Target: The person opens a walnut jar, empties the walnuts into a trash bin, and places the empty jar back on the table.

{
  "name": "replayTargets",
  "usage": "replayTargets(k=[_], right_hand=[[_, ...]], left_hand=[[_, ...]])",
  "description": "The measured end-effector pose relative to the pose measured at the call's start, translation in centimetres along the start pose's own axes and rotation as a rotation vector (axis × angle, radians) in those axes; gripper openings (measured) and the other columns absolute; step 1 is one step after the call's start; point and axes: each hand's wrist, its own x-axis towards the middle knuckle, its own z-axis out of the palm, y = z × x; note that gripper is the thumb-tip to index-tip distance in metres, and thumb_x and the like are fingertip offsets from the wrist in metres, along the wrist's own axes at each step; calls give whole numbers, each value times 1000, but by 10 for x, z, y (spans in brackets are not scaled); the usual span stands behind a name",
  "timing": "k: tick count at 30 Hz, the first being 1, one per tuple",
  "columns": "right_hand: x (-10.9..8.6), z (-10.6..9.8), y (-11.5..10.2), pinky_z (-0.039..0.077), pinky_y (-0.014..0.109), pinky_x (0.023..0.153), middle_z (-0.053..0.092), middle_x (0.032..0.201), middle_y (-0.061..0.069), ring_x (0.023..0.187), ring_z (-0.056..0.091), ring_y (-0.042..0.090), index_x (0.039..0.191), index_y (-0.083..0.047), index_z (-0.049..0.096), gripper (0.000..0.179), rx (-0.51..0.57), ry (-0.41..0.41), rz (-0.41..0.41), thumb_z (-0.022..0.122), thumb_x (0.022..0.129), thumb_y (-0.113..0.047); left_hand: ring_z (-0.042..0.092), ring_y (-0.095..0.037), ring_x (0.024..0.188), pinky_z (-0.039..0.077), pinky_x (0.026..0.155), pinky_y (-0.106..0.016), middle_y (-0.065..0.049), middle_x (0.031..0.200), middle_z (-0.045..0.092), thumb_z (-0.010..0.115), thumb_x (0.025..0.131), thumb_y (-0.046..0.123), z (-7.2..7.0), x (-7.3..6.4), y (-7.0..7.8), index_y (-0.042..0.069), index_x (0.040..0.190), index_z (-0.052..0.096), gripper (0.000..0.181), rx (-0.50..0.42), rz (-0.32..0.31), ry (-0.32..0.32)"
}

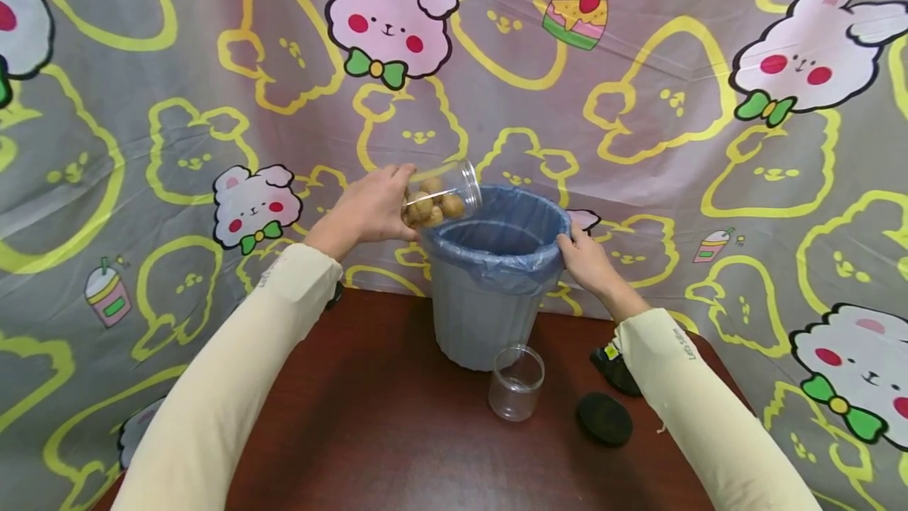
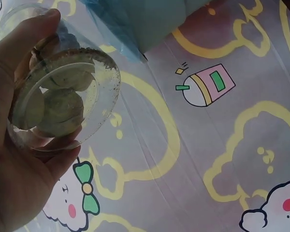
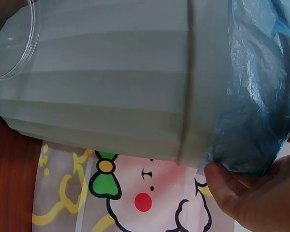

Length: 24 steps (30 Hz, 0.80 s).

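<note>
My left hand [image 1: 374, 207] grips a clear jar [image 1: 461, 173] tipped on its side, its mouth at the left rim of a grey bin. Several round, brown, walnut-like balls [image 1: 429, 207] lie inside the jar; its round bottom [image 2: 87, 133] faces the left wrist view. The grey bin [image 1: 482, 314] stands upright, lined with a blue plastic bag [image 1: 521, 268] folded over its rim. On the bin's right side, my right hand [image 1: 587, 260] holds the rim through the bag, thumb on the outer face. The bin's floor is hidden.
A second clear jar [image 1: 516, 394] stands upright just in front of the bin on the dark red table [image 1: 369, 432]. To its right lies a round black lid [image 1: 604, 419]. A black item [image 1: 619, 373] sits partly behind my right sleeve. A patterned curtain [image 1: 298, 132] hangs behind.
</note>
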Motion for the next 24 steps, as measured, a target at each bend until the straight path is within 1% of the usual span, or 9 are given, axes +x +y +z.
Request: replayTargets(k=[4,6,8,11,15,17,19,21,24], right_hand=[[0,1,-1,34,48,96,52,121,25,106,51,34,150,-7,-3,64,-13,12,-2,20,101,-41],[0,1,-2,34,48,95,55,114,23,104,51,34,150,-8,-3,64,-12,16,-2,21,101,-41],[-1,1,-2,34,48,96,52,122,25,107,51,34,150,-8,-3,65,-12,15,-7,20,101,-42],[-2,2,-1,34,49,98,47,129,27,112,48,36,151,-8,-2,64,-11,16,-10,21,101,-41],[-2,2,-1,31,50,101,36,142,26,125,39,38,151,-8,-2,64,-7,12,-14,20,101,-41],[-2,2,-1,26,50,105,21,151,23,134,28,38,151,-8,-2,65,-5,7,-14,20,101,-43],[-1,2,-1,21,50,108,12,154,20,138,19,37,150,-8,-3,65,-10,3,-15,19,101,-43],[0,1,-1,17,50,109,9,154,19,139,13,37,150,-7,-3,65,-20,8,-18,19,101,-43],[1,1,0,17,50,109,9,154,20,139,13,37,150,-6,-2,65,-29,15,-20,20,101,-42]], left_hand=[[43,-33,120,44,90,-48,-18,135,42,83,64,47,0,4,3,4,145,25,109,70,17,-8],[42,-34,121,44,90,-47,-19,136,42,83,65,47,1,7,4,3,144,27,107,115,25,0],[43,-35,119,45,89,-47,-19,134,43,83,65,46,2,10,4,3,143,28,105,150,25,4],[44,-35,117,45,88,-47,-19,133,43,83,64,46,3,13,5,4,141,29,103,187,26,4],[46,-35,112,46,87,-47,-18,126,46,84,63,47,3,16,8,4,135,33,98,209,40,10],[47,-35,110,45,88,-46,-18,122,48,84,63,46,3,18,10,4,131,35,94,235,58,20],[49,-35,109,44,89,-45,-18,120,49,84,63,44,3,19,12,3,129,37,91,270,82,32],[50,-35,108,43,91,-44,-18,117,51,84,63,42,3,21,14,2,128,38,90,306,111,54],[51,-35,106,43,93,-43,-19,114,53,85,62,39,2,23,17,0,126,41,88,339,151,99]])
